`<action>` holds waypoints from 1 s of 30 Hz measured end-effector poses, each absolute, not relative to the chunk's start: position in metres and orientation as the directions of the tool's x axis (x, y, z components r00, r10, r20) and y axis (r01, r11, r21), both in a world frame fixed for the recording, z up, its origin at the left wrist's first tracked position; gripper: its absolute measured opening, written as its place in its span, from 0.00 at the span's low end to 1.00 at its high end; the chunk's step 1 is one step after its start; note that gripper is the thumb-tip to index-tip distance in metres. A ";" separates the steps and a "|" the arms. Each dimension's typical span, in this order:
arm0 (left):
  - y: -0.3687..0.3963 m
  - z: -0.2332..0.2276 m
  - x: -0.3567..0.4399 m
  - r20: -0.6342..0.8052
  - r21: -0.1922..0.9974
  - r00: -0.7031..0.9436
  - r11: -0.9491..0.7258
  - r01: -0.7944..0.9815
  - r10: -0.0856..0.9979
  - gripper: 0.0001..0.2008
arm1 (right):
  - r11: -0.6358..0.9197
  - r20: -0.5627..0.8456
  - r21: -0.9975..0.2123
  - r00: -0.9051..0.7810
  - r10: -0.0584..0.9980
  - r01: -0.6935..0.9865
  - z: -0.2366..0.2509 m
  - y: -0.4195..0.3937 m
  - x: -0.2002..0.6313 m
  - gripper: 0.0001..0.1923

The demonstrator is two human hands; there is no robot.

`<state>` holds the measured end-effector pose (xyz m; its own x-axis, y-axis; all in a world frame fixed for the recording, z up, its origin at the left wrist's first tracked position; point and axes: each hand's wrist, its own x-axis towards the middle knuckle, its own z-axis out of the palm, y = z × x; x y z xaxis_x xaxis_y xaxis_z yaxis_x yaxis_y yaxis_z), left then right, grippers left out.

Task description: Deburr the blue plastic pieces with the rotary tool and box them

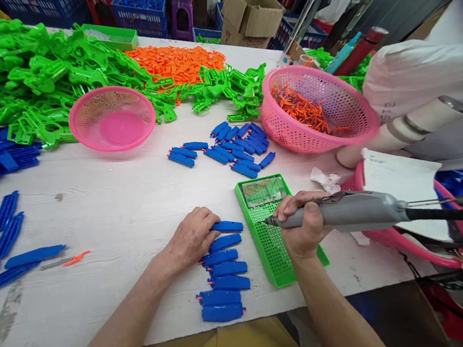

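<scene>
My left hand has its fingers closed on the near end of a blue plastic piece, at the top of a column of similar blue pieces with small orange tips. In my right hand is a grey electric screwdriver, pointing left, with its cable running off to the right. Its tip hovers over a green perforated tray. Inside that tray, a small rectangular compartment sits at the far end; its contents are too small to make out.
More blue pieces lie beyond the tray. A pink basket holds orange parts; another pink basket stands left. Green toy-gun halves and orange parts are heaped behind. Left lie blue shells and a spring.
</scene>
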<state>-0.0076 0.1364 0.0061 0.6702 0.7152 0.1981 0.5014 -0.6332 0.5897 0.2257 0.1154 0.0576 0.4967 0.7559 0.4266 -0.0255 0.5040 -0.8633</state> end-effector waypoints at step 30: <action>0.132 0.005 -0.003 0.126 0.560 0.656 -0.599 0.572 0.744 0.05 | 0.531 0.456 -0.827 0.331 0.826 -0.187 0.067 0.117 0.181 0.05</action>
